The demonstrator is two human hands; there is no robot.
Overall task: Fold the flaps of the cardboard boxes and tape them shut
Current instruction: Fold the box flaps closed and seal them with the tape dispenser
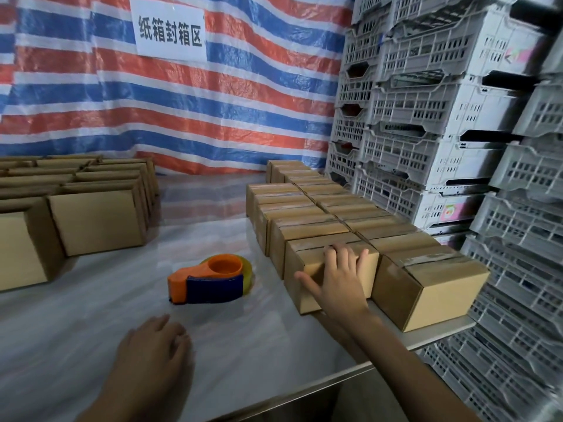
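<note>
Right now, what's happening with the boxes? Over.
Right hand flat on front taped box, no grip. Left hand empty. Tape dispenser idle on table. Nothing blocking.

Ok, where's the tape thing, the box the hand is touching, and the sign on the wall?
tape dispenser (pixel 210 280): head view, on its blue side.
box under the right hand (pixel 307 292): head view, on its front face.
sign (pixel 170 28): head view, on the white paper's middle.

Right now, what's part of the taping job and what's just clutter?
Job: orange-and-blue tape dispenser; taped brown cardboard boxes; box under right hand; untaped cardboard boxes; left hand.
Clutter: stacked grey plastic crates; striped tarp; white paper sign.
</note>
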